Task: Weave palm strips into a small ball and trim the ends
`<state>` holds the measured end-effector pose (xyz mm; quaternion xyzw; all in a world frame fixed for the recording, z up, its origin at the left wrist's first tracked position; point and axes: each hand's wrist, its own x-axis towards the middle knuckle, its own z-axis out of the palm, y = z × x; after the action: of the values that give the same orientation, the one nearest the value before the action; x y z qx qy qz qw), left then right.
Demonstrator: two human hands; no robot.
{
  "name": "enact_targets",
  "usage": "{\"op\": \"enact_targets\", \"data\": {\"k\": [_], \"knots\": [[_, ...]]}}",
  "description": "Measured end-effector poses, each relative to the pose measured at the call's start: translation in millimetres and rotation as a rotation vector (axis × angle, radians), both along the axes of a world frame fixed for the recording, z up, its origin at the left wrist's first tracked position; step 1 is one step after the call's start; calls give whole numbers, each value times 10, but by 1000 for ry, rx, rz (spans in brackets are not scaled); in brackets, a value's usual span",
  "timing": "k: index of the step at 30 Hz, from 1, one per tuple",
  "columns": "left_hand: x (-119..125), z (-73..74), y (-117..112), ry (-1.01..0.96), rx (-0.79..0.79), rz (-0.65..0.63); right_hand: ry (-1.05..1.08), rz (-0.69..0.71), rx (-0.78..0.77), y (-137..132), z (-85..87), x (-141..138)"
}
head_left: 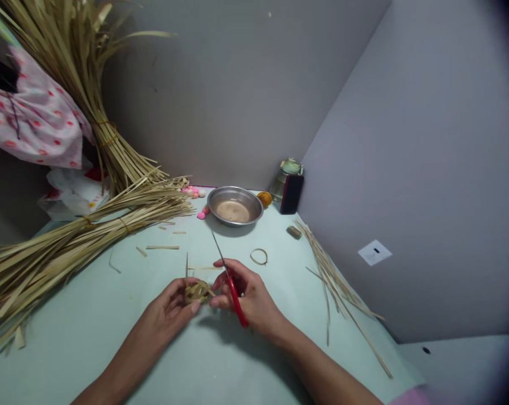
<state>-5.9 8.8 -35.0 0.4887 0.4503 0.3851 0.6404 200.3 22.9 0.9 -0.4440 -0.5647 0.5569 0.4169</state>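
Observation:
Between my hands, above the pale green tabletop, is a small woven piece of straw-coloured strips (198, 292). My left hand (175, 306) grips its left side, the thumb along the lower edge. A single strip end stands up from the weave. My right hand (248, 295) holds scissors with red handles (236, 301), the blades pointing up and away to the left. Fingertips of that same hand reach the right edge of the woven piece; whether they pinch it I cannot tell. A strip ring (259, 257) lies just beyond my right hand.
A metal bowl of liquid (234, 206) stands at the back, near pink balls (201, 215), a glass jar (279, 183) and a leaning phone (292, 194). Bundled dry strips (111, 230) cover the left side. Loose strips (334, 275) lie on the right by the wall.

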Motion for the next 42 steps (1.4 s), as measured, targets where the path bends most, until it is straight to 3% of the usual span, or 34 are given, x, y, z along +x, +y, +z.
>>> {"op": "enact_targets", "data": {"k": [7,12,16,20,23,26,33,42], "knots": [[24,110,-14,48,9,-7,80,6,-69,-33,119,-30],[4,158,-18,-14,-82,88,102,62,-128,-10,126,-1],[-15,172,-8,-177,-164,196,-164,10,43,-4,131,68],[-75,146,43,-289,-165,310,-585,74,290,-28,171,109],[-115,126,67,-311,-134,353,-768,134,331,-32,165,111],[-122,142,64,-301,-128,388,-807,181,332,-20,118,119],[-67,235,31,-197,-171,379,-869,230,325,-23,47,140],[3,253,-11,-129,-137,268,-926,247,293,-74,101,84]]}}
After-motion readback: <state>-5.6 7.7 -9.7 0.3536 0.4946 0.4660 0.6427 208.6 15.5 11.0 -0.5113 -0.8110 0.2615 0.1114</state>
